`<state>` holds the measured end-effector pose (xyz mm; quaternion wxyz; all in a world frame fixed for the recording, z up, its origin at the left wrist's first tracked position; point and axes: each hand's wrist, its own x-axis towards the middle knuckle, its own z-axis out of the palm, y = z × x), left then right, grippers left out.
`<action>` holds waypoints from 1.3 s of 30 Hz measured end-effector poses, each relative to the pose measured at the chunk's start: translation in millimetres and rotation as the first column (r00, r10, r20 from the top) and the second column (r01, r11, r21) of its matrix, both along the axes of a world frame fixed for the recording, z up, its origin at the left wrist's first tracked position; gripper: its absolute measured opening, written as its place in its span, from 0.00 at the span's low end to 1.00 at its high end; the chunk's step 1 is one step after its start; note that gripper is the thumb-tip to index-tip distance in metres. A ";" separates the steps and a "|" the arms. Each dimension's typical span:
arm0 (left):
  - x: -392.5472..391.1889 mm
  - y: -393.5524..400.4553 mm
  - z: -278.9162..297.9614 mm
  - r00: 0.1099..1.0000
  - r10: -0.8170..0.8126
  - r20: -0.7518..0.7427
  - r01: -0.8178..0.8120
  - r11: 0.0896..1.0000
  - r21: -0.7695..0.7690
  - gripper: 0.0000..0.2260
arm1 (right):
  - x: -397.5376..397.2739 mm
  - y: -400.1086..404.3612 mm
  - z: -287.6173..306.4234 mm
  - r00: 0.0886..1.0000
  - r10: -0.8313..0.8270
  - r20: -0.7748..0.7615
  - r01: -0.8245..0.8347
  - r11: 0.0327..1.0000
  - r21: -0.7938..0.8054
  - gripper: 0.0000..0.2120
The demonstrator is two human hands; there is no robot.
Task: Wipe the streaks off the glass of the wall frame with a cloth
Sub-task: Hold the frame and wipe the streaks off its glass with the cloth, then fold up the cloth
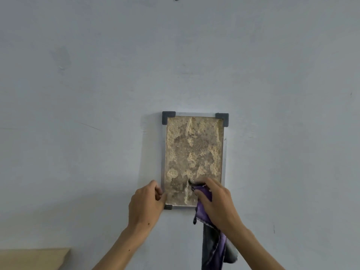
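1. At 7 o'clock in my view I see a pale wooden tabletop corner (pixel 33 257), well clear of the work.
2. My left hand (pixel 145 203) braces the wall frame (pixel 194 114) at its lower left edge, thumb and fingers pinching the rim; that grip is narrow and steadies the frame against the wall (pixel 97 75).
3. The frame hangs just below centre, and its glass (pixel 192 152) looks mottled with pale streaky patches from 12 o'clock down to about 6.
4. My right hand (pixel 218 201) holds the purple cloth (pixel 204 209) bunched in curled fingers, pressed on the glass at the pane's 5 o'clock; the rest of the cloth hangs below.
5. I judge the wiping is barely begun. Next I'd sweep up toward 12 o'clock, pressing evenly while the left hand keeps the frame from swinging.
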<state>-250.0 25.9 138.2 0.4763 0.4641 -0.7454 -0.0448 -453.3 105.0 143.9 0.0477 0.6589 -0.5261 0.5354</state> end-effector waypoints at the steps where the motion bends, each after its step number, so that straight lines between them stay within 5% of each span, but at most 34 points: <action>1: -4.5 9.2 3.3 0.996 -0.079 -0.036 0.079 0.997 -0.012 0.11 | 0.3 3.4 4.4 0.997 0.013 0.072 -0.016 0.999 0.040 0.11; 3: -13.4 28.6 14.3 0.927 -0.308 -0.216 0.335 0.937 0.100 0.09 | 1.5 9.8 11.2 0.978 0.065 0.199 -0.089 0.990 0.111 0.10; 5: -19.8 46.8 26.5 0.782 -0.465 -0.415 0.608 0.717 0.341 0.12 | 2.6 14.6 12.7 0.911 0.175 0.373 -0.242 0.960 0.139 0.07; 7: -23.6 58.3 32.3 0.707 -0.539 -0.457 0.706 0.503 0.498 0.18 | 4.9 20.2 12.6 0.804 0.266 0.531 -0.373 0.922 0.103 0.06; 9: -23.9 65.1 31.2 0.690 -0.561 -0.457 0.719 0.453 0.527 0.20 | 6.8 25.9 13.4 0.735 0.306 0.605 -0.434 0.898 0.074 0.08; 13: -16.9 67.8 26.7 0.744 -0.562 -0.362 0.657 0.515 0.551 0.21 | 8.6 35.1 16.3 0.687 0.338 0.644 -0.485 0.873 0.059 0.10; 16: -8.0 69.4 25.7 0.735 -0.561 -0.379 0.668 0.509 0.543 0.13 | 11.2 41.0 17.0 0.685 0.347 0.641 -0.487 0.872 0.047 0.10; 25: 32.5 67.3 41.6 0.845 -0.362 -0.393 0.527 0.690 0.496 0.06 | 1.3 46.2 14.6 0.896 0.097 0.433 -0.165 0.979 0.123 0.06; 31: 64.3 51.8 58.0 0.628 -0.231 -0.743 0.650 0.681 0.338 0.08 | -22.0 61.9 28.7 0.924 0.113 0.366 -0.173 0.976 0.135 0.05; 37: 59.2 59.7 60.5 0.834 -0.208 -0.511 0.352 0.914 0.203 0.08 | -21.2 73.1 36.8 0.966 0.135 0.220 -0.195 0.942 0.275 0.05; 39: 57.4 64.3 65.9 0.857 -0.284 -0.431 0.367 0.922 0.123 0.08 | -21.9 78.5 39.0 0.986 0.151 0.067 -0.165 0.913 0.374 0.07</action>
